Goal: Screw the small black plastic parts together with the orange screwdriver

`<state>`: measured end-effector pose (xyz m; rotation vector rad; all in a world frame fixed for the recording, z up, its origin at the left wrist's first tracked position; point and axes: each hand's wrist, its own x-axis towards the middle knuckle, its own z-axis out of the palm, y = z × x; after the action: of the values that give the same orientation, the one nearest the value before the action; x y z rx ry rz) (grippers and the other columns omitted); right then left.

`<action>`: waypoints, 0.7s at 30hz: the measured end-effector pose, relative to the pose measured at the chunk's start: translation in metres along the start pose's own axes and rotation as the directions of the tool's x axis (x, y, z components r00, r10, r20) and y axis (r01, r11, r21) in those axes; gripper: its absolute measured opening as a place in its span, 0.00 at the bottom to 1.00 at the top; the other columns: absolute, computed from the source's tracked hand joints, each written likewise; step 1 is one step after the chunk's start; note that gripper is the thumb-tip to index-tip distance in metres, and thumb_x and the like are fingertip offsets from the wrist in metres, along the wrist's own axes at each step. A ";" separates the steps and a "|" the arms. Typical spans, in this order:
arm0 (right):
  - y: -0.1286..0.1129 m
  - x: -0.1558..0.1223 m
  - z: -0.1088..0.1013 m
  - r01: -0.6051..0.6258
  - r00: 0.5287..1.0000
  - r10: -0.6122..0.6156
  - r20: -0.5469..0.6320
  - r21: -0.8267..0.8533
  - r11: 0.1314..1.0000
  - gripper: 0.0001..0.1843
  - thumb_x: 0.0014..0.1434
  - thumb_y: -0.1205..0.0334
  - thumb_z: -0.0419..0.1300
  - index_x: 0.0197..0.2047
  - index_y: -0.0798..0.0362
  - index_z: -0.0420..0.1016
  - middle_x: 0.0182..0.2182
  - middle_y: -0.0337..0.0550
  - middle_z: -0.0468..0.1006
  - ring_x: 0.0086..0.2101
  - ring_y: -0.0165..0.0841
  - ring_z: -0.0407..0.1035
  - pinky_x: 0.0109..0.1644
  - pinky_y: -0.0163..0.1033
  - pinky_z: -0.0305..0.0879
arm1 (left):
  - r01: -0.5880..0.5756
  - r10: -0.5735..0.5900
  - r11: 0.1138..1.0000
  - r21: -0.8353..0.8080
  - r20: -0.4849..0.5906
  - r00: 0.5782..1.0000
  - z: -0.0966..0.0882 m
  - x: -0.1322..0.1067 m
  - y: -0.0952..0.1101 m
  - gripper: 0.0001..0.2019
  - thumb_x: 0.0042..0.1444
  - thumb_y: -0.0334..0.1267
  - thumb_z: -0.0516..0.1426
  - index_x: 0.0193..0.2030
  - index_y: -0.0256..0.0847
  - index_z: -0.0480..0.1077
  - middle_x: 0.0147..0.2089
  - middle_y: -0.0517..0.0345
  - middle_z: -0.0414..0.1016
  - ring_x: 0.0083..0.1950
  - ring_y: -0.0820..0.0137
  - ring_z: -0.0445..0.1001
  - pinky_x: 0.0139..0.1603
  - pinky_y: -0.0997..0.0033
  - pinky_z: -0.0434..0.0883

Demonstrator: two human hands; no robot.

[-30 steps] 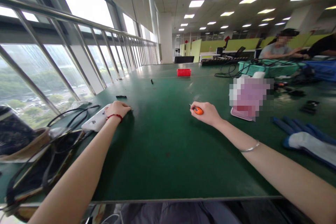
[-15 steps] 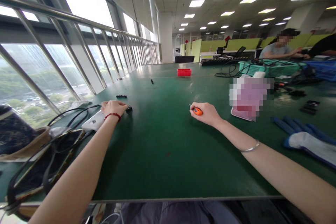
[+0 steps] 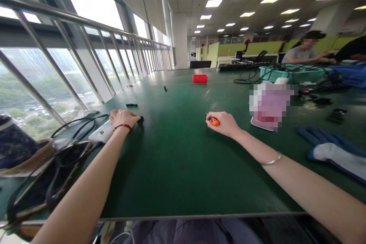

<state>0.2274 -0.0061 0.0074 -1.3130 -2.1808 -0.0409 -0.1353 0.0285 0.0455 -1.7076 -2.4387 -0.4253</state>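
Note:
My left hand (image 3: 124, 118) is on the left of the green table (image 3: 171, 167), fingertips closed at a small black part (image 3: 140, 119) whose far side shows beyond them. My right hand (image 3: 224, 122) rests further right, its fingers wrapped round a screwdriver (image 3: 214, 121) with an orange and black handle. The thin metal tip sticks out to the upper left of the fingers. Another black piece (image 3: 132, 105) lies just beyond my left hand, and a smaller black piece (image 3: 165, 88) stands farther back.
A white device (image 3: 100, 134) and black cables (image 3: 73, 137) lie by my left forearm. A red bin (image 3: 199, 79) stands at the back. To the right are a pink pouch-like item (image 3: 267, 108), blue-white gloves (image 3: 328, 152), a green basket (image 3: 309, 74) and a seated person (image 3: 304, 51).
My left fingers have come forward over the small black part, covering more of it. My right hand and the screwdriver are almost unchanged.

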 end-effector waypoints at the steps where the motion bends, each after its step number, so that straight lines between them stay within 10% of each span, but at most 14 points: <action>1: 0.000 0.000 0.000 0.000 1.000 0.000 -0.002 -0.003 1.000 0.06 0.52 0.59 0.54 0.31 0.49 0.71 0.30 0.37 0.78 0.31 0.32 0.71 0.31 0.34 0.56 | 0.000 0.000 1.000 0.006 0.000 1.000 0.001 0.001 0.000 0.21 0.47 0.52 0.55 0.43 0.42 0.77 0.50 0.44 0.69 0.56 0.49 0.54 0.53 0.54 0.56; 21: 0.001 0.000 0.001 0.013 1.000 -0.014 0.018 0.003 1.000 0.06 0.52 0.60 0.54 0.31 0.49 0.71 0.31 0.37 0.78 0.31 0.32 0.71 0.32 0.35 0.57 | -0.086 0.086 0.995 0.043 0.001 0.996 0.000 0.002 -0.003 0.19 0.49 0.50 0.55 0.41 0.43 0.77 0.50 0.46 0.71 0.56 0.50 0.54 0.50 0.56 0.56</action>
<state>0.2281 -0.0051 0.0062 -1.3020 -2.2039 -0.0320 -0.1392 0.0292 0.0458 -1.7865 -2.3455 -0.3609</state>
